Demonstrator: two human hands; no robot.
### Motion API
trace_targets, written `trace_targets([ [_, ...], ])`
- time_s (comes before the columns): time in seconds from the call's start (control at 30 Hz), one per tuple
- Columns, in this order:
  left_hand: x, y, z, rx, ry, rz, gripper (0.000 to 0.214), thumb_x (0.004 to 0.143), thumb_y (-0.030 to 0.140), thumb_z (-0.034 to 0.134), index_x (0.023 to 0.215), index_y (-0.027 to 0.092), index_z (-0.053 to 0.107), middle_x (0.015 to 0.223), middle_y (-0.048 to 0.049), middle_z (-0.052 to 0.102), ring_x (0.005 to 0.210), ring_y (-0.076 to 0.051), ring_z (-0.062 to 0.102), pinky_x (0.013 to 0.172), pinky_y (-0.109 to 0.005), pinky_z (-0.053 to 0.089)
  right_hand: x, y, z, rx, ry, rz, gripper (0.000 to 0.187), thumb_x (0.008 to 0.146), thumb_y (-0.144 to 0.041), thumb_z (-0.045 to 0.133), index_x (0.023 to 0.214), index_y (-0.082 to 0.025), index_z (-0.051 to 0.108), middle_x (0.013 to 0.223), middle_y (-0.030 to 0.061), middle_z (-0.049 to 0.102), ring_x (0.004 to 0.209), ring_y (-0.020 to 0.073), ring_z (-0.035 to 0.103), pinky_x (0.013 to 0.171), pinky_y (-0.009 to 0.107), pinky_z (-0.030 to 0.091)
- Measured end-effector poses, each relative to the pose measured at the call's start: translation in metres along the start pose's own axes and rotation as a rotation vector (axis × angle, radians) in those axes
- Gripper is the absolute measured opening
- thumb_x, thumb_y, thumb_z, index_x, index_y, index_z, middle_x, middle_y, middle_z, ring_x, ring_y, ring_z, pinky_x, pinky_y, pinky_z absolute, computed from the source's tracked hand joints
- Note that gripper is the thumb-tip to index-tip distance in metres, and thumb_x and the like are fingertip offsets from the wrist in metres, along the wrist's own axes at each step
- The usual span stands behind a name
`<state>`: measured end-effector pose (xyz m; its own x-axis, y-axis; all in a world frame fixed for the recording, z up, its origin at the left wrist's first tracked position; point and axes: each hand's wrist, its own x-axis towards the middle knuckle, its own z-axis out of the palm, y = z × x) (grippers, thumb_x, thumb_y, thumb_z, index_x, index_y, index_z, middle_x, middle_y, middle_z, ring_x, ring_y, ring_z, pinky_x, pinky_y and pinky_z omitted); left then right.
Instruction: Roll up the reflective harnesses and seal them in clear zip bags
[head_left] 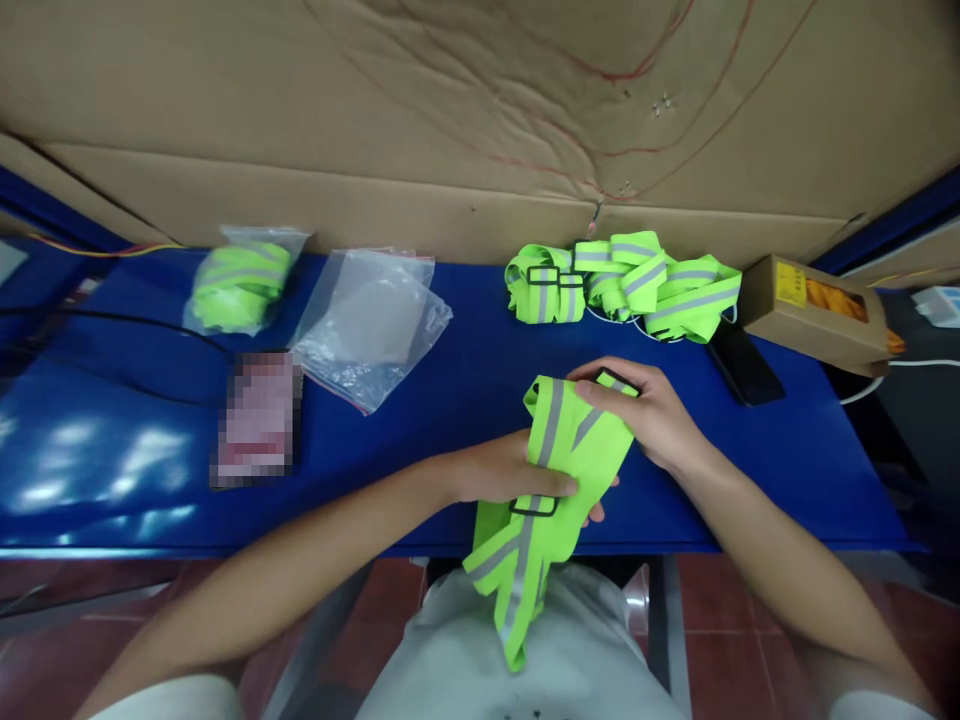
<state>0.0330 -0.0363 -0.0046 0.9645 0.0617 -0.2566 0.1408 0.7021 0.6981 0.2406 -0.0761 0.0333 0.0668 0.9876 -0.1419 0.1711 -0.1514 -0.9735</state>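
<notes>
A neon-yellow reflective strap with grey stripes and black buckles is held in both hands over the front edge of the blue table. My left hand grips its middle, thumb on top and fingers underneath, mostly hidden by the webbing. Around the upper right end, beside a black buckle, my right hand is closed with its thumb pressed on the fabric. The lower part of the strap hangs in loose folds towards my lap.
Folded reflective straps lie at the back. Clear plastic bags and a bagged strap are on the left, near a pixelated flat object. A black phone and a cardboard box sit right. Cardboard walls the back.
</notes>
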Motion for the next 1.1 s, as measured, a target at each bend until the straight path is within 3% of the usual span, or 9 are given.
trace_targets([
  [0.2, -0.006, 0.011, 0.001, 0.05, 0.028, -0.008, 0.044, 0.084, 0.037, 0.086, 0.119, 0.015, 0.073, 0.095, -0.0082, 0.079, 0.082, -0.018, 0.075, 0.075, -0.029, 0.061, 0.0, 0.007, 0.009, 0.073, 0.162, 0.028, 0.03, 0.078, -0.045, 0.089, 0.098, -0.026, 0.079, 0.091, -0.0006, 0.074, 0.067, 0.0131, 0.063, 0.054, 0.023, 0.048],
  [0.43, -0.007, -0.001, 0.007, -0.008, 0.069, 0.086, 0.055, 0.076, 0.032, 0.092, 0.124, 0.017, 0.072, 0.108, -0.0117, 0.081, 0.097, -0.022, 0.077, 0.083, -0.032, 0.061, 0.0, -0.001, 0.012, 0.372, 0.046, 0.291, 0.03, 0.074, -0.043, 0.091, 0.087, -0.023, 0.072, 0.072, -0.0033, 0.067, 0.056, 0.0131, 0.06, 0.049, 0.024, 0.047],
  [0.57, -0.005, -0.014, 0.003, -0.028, -0.066, 0.114, 0.054, 0.085, 0.034, 0.085, 0.132, 0.015, 0.066, 0.127, -0.0175, 0.076, 0.117, -0.028, 0.074, 0.096, -0.042, 0.061, 0.003, 0.002, 0.008, 0.246, -0.113, 0.362, 0.041, 0.08, -0.048, 0.087, 0.114, -0.028, 0.074, 0.09, 0.0007, 0.074, 0.074, 0.0172, 0.07, 0.06, 0.025, 0.054],
  [0.67, -0.005, -0.015, 0.002, -0.011, -0.068, 0.144, 0.049, 0.089, 0.031, 0.08, 0.133, 0.015, 0.064, 0.133, -0.0178, 0.074, 0.125, -0.028, 0.071, 0.108, -0.046, 0.056, 0.003, 0.01, 0.01, 0.061, -0.079, 0.164, 0.052, 0.086, -0.048, 0.082, 0.134, -0.035, 0.066, 0.11, 0.002, 0.075, 0.09, 0.0196, 0.072, 0.071, 0.029, 0.059],
  [0.8, -0.008, -0.009, 0.003, 0.032, -0.038, 0.139, 0.042, 0.092, 0.029, 0.077, 0.131, 0.014, 0.066, 0.134, -0.0183, 0.073, 0.123, -0.028, 0.072, 0.108, -0.046, 0.056, 0.003, 0.015, 0.01, -0.223, -0.086, -0.143, 0.032, 0.098, -0.05, 0.067, 0.122, -0.03, 0.075, 0.122, 0.0045, 0.075, 0.103, 0.0222, 0.073, 0.082, 0.032, 0.06],
  [0.87, -0.01, -0.006, 0.005, 0.087, -0.071, 0.131, 0.042, 0.094, 0.031, 0.075, 0.13, 0.013, 0.067, 0.134, -0.0175, 0.074, 0.122, -0.028, 0.073, 0.103, -0.043, 0.06, 0.002, 0.013, 0.007, -0.309, -0.206, -0.179, 0.04, 0.103, -0.055, 0.058, 0.127, -0.029, 0.075, 0.121, 0.0054, 0.077, 0.096, 0.0232, 0.075, 0.077, 0.034, 0.061],
  [0.93, -0.011, -0.004, 0.007, 0.172, -0.101, 0.125, 0.041, 0.096, 0.032, 0.072, 0.131, 0.013, 0.068, 0.135, -0.0159, 0.073, 0.124, -0.027, 0.072, 0.101, -0.04, 0.06, 0.0, 0.01, 0.002, -0.375, -0.327, -0.276, 0.049, 0.101, -0.059, 0.058, 0.136, -0.028, 0.071, 0.129, 0.0072, 0.076, 0.107, 0.0275, 0.075, 0.089, 0.04, 0.061],
  [1.03, -0.01, -0.003, 0.011, 0.327, -0.098, 0.154, 0.035, 0.099, 0.032, 0.065, 0.128, 0.013, 0.072, 0.14, -0.0133, 0.071, 0.129, -0.026, 0.068, 0.108, -0.038, 0.056, -0.005, 0.004, -0.002, -0.557, -0.405, -0.423, 0.063, 0.092, -0.063, 0.07, 0.144, -0.027, 0.067, 0.152, 0.0103, 0.062, 0.142, 0.0364, 0.056, 0.119, 0.054, 0.043],
  [1.1, -0.009, -0.004, 0.012, 0.357, -0.076, 0.18, 0.034, 0.1, 0.032, 0.063, 0.126, 0.013, 0.074, 0.14, -0.0122, 0.071, 0.133, -0.026, 0.065, 0.114, -0.038, 0.053, -0.009, 0.002, -0.003, -0.65, -0.43, -0.415, 0.087, 0.083, -0.067, 0.078, 0.157, -0.028, 0.053, 0.163, 0.0121, 0.05, 0.149, 0.0389, 0.048, 0.121, 0.057, 0.041],
])
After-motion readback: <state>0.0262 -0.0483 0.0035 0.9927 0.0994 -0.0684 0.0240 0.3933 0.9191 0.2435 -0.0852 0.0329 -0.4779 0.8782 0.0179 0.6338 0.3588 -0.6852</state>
